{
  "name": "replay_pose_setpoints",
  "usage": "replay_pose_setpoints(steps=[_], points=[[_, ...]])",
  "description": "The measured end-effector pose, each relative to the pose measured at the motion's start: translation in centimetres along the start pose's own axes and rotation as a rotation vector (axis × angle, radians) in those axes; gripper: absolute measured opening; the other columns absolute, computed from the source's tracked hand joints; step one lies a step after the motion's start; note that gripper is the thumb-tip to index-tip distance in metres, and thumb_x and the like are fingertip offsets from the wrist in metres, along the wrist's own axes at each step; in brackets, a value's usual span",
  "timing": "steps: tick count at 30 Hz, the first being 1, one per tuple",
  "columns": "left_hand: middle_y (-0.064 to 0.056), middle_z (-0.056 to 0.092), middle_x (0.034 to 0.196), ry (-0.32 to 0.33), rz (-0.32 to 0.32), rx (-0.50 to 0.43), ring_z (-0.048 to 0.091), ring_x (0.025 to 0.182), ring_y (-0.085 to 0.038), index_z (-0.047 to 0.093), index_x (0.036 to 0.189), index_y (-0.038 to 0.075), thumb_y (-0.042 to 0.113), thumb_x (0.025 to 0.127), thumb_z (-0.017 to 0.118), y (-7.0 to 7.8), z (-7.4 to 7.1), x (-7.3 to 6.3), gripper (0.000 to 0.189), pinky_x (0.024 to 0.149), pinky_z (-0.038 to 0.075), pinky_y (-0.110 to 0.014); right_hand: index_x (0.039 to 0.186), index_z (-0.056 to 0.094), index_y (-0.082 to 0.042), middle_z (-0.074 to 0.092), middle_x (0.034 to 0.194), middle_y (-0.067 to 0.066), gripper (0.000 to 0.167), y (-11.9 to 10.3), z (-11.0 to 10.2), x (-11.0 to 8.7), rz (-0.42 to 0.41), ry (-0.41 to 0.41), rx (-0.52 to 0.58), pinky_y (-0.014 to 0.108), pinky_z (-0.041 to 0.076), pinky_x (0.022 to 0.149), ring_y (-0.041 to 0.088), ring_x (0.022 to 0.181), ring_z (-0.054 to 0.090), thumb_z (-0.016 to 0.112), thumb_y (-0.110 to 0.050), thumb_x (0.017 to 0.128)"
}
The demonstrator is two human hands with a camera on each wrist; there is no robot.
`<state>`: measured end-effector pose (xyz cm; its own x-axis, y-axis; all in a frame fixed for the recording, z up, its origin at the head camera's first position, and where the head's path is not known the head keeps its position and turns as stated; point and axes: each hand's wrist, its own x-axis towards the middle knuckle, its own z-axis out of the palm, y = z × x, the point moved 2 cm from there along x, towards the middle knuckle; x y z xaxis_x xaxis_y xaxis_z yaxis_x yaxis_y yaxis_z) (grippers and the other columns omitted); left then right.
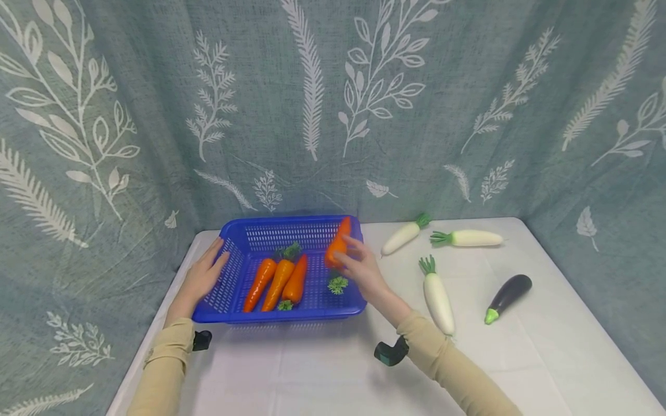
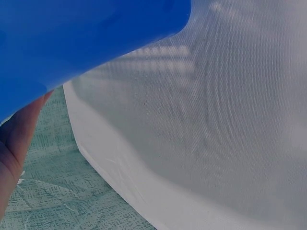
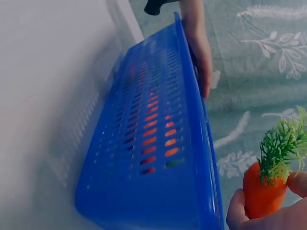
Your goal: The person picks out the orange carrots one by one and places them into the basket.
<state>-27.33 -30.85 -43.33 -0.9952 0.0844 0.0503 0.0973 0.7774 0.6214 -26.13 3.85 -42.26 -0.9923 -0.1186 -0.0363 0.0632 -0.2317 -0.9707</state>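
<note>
A blue plastic basket [image 1: 322, 313] with slotted walls holds several orange carrots, among them a carrot [image 1: 259, 284] at the left of the group. Above its right end, my right hand [image 1: 366, 270] pinches another carrot [image 1: 338, 245] between thumb and fingers, narrow tip up and slanting away. The right wrist view shows that carrot's leafy green top [image 3: 283, 148] beside the fingers. On the basket's left rim lies my left hand [image 1: 204, 276], its thumb inside and its fingers along the outer side. Only part of that hand shows in the left wrist view, against the basket's outer wall [image 2: 96, 33].
Right of the basket, on the white table [image 1: 520, 364], lie three white radishes, one of them upright in view [image 1: 439, 300], and a dark eggplant [image 1: 510, 297]. A patterned green curtain [image 1: 322, 115] hangs behind and on both sides of the table.
</note>
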Motion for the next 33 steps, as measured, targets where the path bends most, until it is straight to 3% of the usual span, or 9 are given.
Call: replay_pose_setpoints(steps=[8, 13, 20, 27, 33], points=[[-0.024, 0.016, 0.158, 0.037, 0.016, -0.045, 0.016, 0.142, -0.049, 0.021, 0.152, -0.004, 0.051, 0.104, 0.029, -0.2, 0.2, -0.2, 0.074, 0.113, 0.012, -0.062, 0.141, 0.045, 0.004, 0.043, 0.125, 0.024, 0.050, 0.6, 1.4, 0.3, 0.047, 0.005, 0.017, 0.036, 0.056, 0.087, 0.018, 0.092, 0.060, 0.059, 0.000, 0.093], [-0.025, 0.012, 0.158, -0.001, -0.002, -0.019, 0.013, 0.142, -0.050, 0.017, 0.153, -0.005, 0.043, 0.106, 0.029, -0.1, 0.0, -0.1, 0.068, 0.113, 0.011, -0.064, 0.141, 0.046, 0.003, 0.045, 0.125, 0.025, 0.050, 1.4, 1.9, 0.6, 0.084, 0.027, 0.011, 0.037, 0.056, 0.086, 0.016, 0.088, 0.062, 0.060, -0.001, 0.093], [-0.026, 0.014, 0.158, -0.005, -0.004, 0.010, 0.016, 0.141, -0.050, 0.018, 0.152, -0.006, 0.040, 0.107, 0.029, -0.1, 0.1, 0.0, 0.066, 0.112, 0.014, -0.064, 0.140, 0.048, 0.002, 0.052, 0.115, 0.021, 0.050, 2.5, 2.3, 0.8, 0.138, 0.070, -0.025, 0.041, 0.055, 0.089, 0.022, 0.092, 0.062, 0.063, -0.004, 0.093], [-0.026, 0.013, 0.158, -0.020, -0.018, 0.010, 0.015, 0.142, -0.050, 0.016, 0.153, -0.005, 0.040, 0.107, 0.030, 0.0, 0.1, 0.0, 0.065, 0.113, 0.014, -0.063, 0.140, 0.046, 0.004, 0.053, 0.125, 0.026, 0.050, 3.8, 2.7, 1.1, 0.183, 0.062, -0.021, 0.043, 0.054, 0.090, 0.028, 0.099, 0.062, 0.061, -0.002, 0.093], [-0.026, 0.012, 0.158, -0.019, -0.015, 0.020, 0.015, 0.141, -0.051, 0.016, 0.153, -0.005, 0.040, 0.107, 0.029, -0.1, 0.0, 0.0, 0.066, 0.112, 0.014, -0.064, 0.139, 0.046, 0.005, 0.055, 0.124, 0.028, 0.050, 4.5, 3.4, 1.5, 0.243, 0.061, -0.039, 0.042, 0.055, 0.090, 0.031, 0.102, 0.063, 0.061, 0.001, 0.091]])
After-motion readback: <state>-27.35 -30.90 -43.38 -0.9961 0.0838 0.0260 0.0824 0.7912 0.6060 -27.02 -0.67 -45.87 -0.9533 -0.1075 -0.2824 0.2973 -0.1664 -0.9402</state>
